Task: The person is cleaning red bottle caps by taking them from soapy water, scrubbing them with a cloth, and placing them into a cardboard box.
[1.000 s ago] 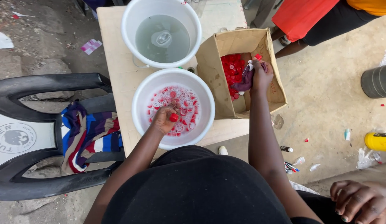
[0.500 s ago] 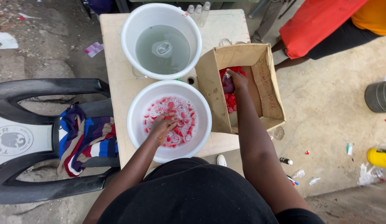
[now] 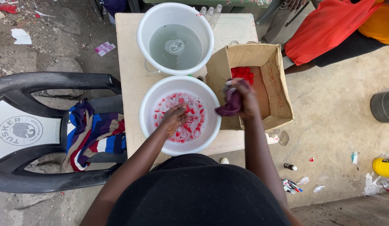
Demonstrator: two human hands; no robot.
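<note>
While the left hand (image 3: 174,119) dips into the soapy basin (image 3: 152,125) — fingers curled among red caps (image 3: 193,125).
Right hand (image 3: 244,97) grips a purple cloth (image 3: 229,105) beside the cardboard box (image 3: 278,90) — whether the left pinches a cap, cannot tell.

White round basin (image 3: 149,109) held sudsy water strewn with small red caps (image 3: 190,121) (left hand (image 3: 174,118) dipped among them), while a crumpled purple cloth (image 3: 230,103) sat gripped in the right hand (image 3: 244,98) at the basin's right rim.
</note>
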